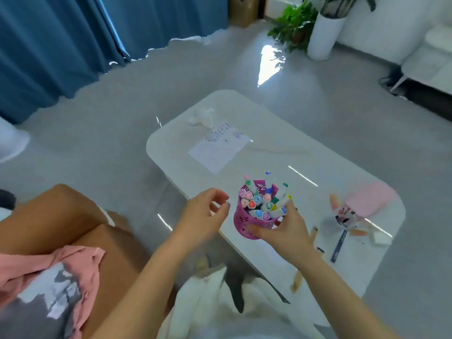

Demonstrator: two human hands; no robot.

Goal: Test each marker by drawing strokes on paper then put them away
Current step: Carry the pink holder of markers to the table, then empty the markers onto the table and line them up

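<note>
The markers (259,204) stand packed in a pink cup (241,222) with cut-out walls. Their long axes run nearly upright with the coloured caps on top, and the taller ones at the back lean toward 1 o'clock. The cup is just inside the near long edge of the white worktop (281,152). Whether its base rests on the surface or is held slightly above it cannot be told.

The right hand (285,232) grips the cup from 4 o'clock. The thumb curls across the near wall and the fingers wrap the far side by the rim. The left hand (203,214) hangs at 9 o'clock from the cup, close but not touching, with its fingers loosely curled around nothing.

The paper (215,152) lies flat at 11 o'clock, well apart from the cup. Its long axis runs toward 1 o'clock and small coloured strokes mark its far end. Bare worktop lies between the cup and the sheet.

A crumpled tissue (203,116) sits beyond the paper near the far rounded corner. At 3 o'clock from the cup are a pink cloth (369,199) and a dark ruler (339,247), amid small blurred clutter. Grey floor (97,118) surrounds the worktop.
</note>
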